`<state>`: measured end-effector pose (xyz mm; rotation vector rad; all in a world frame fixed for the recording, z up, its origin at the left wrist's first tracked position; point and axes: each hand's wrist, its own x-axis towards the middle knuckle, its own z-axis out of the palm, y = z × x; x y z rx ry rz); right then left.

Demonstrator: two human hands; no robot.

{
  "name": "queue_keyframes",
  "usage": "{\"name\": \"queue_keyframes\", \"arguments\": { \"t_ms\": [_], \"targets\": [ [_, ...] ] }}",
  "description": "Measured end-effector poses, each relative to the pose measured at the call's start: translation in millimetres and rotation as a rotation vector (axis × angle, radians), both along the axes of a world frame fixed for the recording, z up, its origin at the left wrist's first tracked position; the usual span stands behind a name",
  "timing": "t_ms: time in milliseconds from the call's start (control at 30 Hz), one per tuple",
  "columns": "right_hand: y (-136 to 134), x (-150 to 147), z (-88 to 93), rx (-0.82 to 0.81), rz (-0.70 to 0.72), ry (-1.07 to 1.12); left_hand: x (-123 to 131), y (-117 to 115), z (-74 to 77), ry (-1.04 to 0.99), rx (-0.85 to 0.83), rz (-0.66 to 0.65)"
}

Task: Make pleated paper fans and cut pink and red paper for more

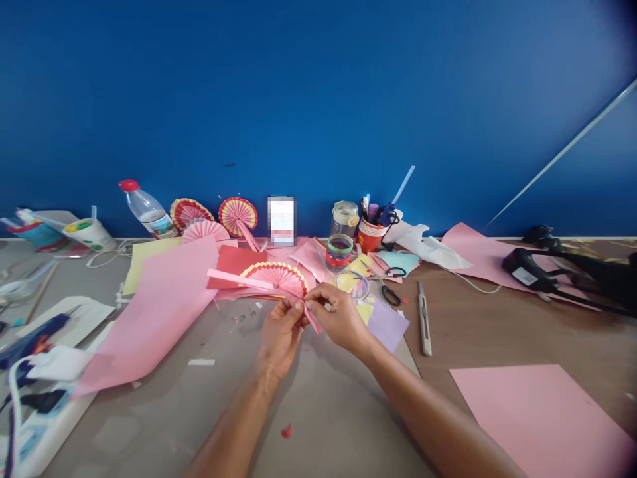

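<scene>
Between my two hands is a pleated paper fan (279,273), pink with a red and yellow zigzag rim and long pink paper strips for handles. My left hand (284,328) is closed on its lower end, thumb on top. With bent fingers, my right hand (338,313) pinches the fan at its right side, by the strip that points down. The fan is spread partly, its pleats facing up and away from me. Fingertips hide the spot where the strips meet.
Finished round fans (237,216) lean on the blue wall near a tilted bottle (149,211). A utility knife (424,318) and scissors (392,294) lie right of my hands. Pink sheets (542,411), a power strip (54,425) and a glue gun (37,338) lie around.
</scene>
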<state>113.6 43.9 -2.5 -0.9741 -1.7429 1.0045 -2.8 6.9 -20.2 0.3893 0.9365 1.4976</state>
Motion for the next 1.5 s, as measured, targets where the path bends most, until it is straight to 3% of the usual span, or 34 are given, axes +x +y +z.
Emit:
{"name": "queue_keyframes", "arguments": {
  "t_ms": [200,333,567,667,800,900,967,1033,1133,1233,1300,1500],
  "targets": [
    [-2,1,7.1,-0.173,0.054,0.021,-1,1,-7.1,0.105,0.007,0.012],
    [-3,1,10.5,-0.155,0.091,0.022,-3,1,-10.6,0.209,0.042,0.015],
    [-2,-2,3.4,-0.174,0.048,0.007,1,-2,-2.3,0.371,0.094,-0.018],
    [5,3,-0.8,0.078,-0.067,-0.082,-6,0,-4.4,0.485,0.077,0.039],
    [19,14,-7.7,0.418,-0.179,-0.208,-33,4,-7.5,0.568,0.109,0.402],
    [27,21,-12.3,0.599,-0.176,-0.376,-51,3,-2.5,1.016,0.24,0.746],
    [31,24,-14.8,0.706,-0.166,-0.496,-57,0,1.0,1.453,0.288,0.831],
    [33,27,-17.1,0.766,-0.16,-0.571,-58,-1,1.5,1.775,0.286,0.781],
    [34,28,-20.5,0.779,-0.199,-0.579,-57,0,-3.8,1.971,0.248,0.577],
    [32,24,-23.9,0.726,-0.268,-0.486,-56,4,-9.6,1.91,0.21,0.411],
    [27,18,-26.1,0.675,-0.309,-0.386,-52,6,-11.2,1.734,0.168,0.372],
    [11,-8,-34.4,0.468,-0.329,-0.055,-14,6,-14.2,0.727,0.037,0.19]
  ]
}}
